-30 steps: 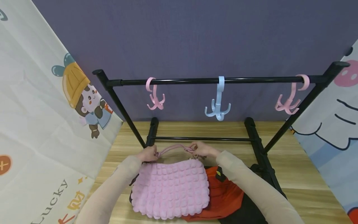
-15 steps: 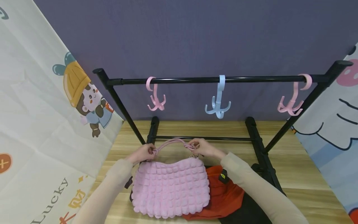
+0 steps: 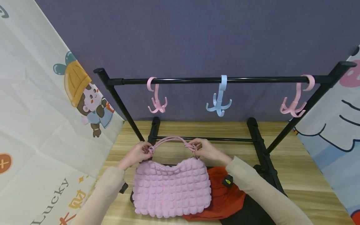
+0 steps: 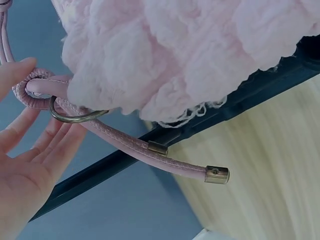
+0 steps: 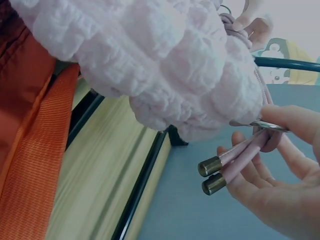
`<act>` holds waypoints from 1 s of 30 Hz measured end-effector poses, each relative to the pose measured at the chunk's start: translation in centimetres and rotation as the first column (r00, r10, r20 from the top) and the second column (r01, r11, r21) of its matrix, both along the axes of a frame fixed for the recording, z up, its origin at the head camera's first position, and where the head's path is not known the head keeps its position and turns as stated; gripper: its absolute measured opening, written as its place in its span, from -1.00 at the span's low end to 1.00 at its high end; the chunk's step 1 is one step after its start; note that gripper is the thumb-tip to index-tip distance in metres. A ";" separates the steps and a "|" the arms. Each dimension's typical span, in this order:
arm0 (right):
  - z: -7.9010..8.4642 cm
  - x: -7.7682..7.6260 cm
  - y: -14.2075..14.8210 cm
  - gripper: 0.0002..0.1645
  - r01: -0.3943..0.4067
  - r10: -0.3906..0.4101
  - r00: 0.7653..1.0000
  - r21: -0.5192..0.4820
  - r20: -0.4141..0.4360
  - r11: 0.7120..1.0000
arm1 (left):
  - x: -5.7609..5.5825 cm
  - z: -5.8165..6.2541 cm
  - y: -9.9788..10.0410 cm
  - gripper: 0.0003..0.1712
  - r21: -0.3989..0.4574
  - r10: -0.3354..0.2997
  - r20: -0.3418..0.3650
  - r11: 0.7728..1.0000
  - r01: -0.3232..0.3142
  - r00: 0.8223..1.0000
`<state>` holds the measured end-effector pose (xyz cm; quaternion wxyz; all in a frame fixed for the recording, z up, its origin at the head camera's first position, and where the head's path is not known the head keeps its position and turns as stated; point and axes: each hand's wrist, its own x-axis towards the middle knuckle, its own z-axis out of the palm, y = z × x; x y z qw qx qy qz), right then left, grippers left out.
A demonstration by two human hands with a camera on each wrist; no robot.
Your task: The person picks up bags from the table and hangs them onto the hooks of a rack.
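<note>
A puffy pink handbag (image 3: 172, 189) is held by the two ends of its thin pink handle (image 3: 171, 138). My left hand (image 3: 137, 153) pinches the knot at the handle's left end; in the left wrist view, thumb and fingers lie about the knot (image 4: 35, 89) beside a brass ring (image 4: 77, 119), with metal-tipped cord ends (image 4: 200, 172) hanging free. At the right end, my right hand (image 3: 204, 149) pinches the other knot. The right wrist view shows its fingers about the ring, next to two cord ends (image 5: 215, 175) with metal tips.
A black rack (image 3: 185, 80) carries a pink hook (image 3: 157, 100), a blue hook (image 3: 219, 100) and another pink hook (image 3: 293, 103). An orange-red bag (image 3: 225, 200) and black fabric (image 3: 244, 212) lie right of the handbag on the wood-look floor (image 3: 306, 187).
My left hand has shifted left and slightly up, lifting the handle's left end, so the handle arches higher. The right hand has moved slightly right. The handbag's top edge now dips in the middle.
</note>
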<state>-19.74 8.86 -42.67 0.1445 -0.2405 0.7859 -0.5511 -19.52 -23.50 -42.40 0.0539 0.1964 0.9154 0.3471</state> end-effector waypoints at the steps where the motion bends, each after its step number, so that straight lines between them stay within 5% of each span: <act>1: 0.1 0.1 -0.1 -0.52 0.003 -0.004 1.000 -0.002 -0.007 1.000 | 0.1 0.2 0.0 -0.68 -0.002 0.006 -0.011 1.000 -0.006 1.000; 21: 3.7 3.2 -1.7 -0.52 0.121 -0.140 0.965 -0.100 -0.223 0.988 | 2.8 4.7 -0.7 -0.65 0.127 0.084 -0.199 0.990 -0.059 0.976; 30: 5.4 3.9 -2.3 -0.54 0.157 -0.208 0.926 -0.178 -0.316 0.971 | 3.5 6.8 -0.3 -0.61 0.121 0.084 -0.371 0.992 -0.041 0.925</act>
